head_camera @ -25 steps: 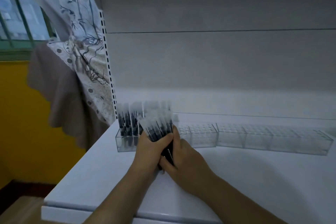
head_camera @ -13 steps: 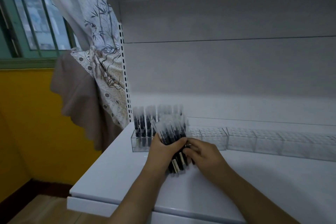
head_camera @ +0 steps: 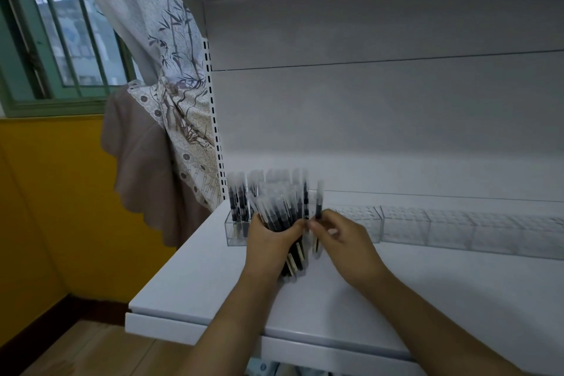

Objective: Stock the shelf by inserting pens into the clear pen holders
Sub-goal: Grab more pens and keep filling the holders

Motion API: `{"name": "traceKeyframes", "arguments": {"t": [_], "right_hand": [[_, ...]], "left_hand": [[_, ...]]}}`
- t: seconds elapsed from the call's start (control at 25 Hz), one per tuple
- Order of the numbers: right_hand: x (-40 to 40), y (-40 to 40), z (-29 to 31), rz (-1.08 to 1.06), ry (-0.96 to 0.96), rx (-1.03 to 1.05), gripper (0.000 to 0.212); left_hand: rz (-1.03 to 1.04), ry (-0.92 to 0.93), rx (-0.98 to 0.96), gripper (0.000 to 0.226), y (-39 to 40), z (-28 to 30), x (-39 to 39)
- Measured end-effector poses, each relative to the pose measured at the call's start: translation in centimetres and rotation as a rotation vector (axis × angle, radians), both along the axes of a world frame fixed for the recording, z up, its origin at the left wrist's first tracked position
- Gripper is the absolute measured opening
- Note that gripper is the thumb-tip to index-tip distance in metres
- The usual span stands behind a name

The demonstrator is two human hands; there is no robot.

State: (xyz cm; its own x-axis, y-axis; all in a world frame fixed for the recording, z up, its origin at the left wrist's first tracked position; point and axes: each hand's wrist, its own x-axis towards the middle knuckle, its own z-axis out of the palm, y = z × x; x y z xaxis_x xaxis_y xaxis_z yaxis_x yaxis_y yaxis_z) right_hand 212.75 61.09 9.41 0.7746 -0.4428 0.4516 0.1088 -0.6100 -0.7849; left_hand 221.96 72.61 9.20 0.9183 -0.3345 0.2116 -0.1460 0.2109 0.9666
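Observation:
My left hand grips a bundle of black pens with clear caps, held upright and tilted above the white shelf. Just to its right, my right hand pinches a single pen held upright, apart from the bundle. Behind the bundle stands the leftmost clear pen holder with several pens standing in it. A row of clear pen holders with nothing in them runs to the right along the shelf.
The shelf's white back panel rises behind the holders, with a slotted upright at its left end. A patterned curtain and a brown cloth hang left of the shelf, by a yellow wall.
My right hand has drawn one pen out of the bundle and lifted it upright to the right. The left hand keeps its grip on the bundle. The view has shifted left.

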Motion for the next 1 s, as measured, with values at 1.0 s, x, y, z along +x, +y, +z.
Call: {"name": "traceKeyframes", "arguments": {"t": [1.0], "right_hand": [[5.3, -2.6, 2.9, -0.188, 0.212, -0.415, 0.017]], "left_hand": [[0.037, 0.007, -0.050, 0.045, 0.1, 0.2, 0.1]]}}
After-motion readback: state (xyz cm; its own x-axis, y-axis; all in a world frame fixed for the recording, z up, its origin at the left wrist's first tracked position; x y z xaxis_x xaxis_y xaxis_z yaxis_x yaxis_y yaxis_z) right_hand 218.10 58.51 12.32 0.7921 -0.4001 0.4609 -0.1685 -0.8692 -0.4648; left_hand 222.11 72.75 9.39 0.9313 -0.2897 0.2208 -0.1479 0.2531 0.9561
